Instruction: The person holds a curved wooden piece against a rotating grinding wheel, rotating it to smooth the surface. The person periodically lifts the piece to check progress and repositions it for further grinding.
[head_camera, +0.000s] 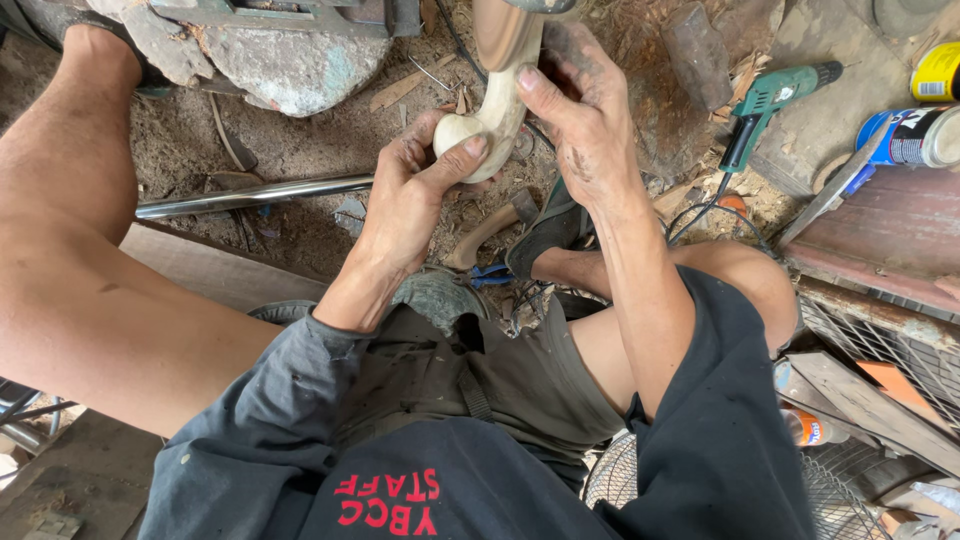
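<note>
Both your left hand (420, 185) and right hand (575, 110) clasp the curved wooden piece (495, 110) at upper centre; dusty fingers could slip, dropping it onto your foot (545, 235).

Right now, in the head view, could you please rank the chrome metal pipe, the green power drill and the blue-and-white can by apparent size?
1. Chrome metal pipe, longest.
2. Green power drill.
3. Blue-and-white can, though the frame edge cuts it off, so this is unsure.
</note>
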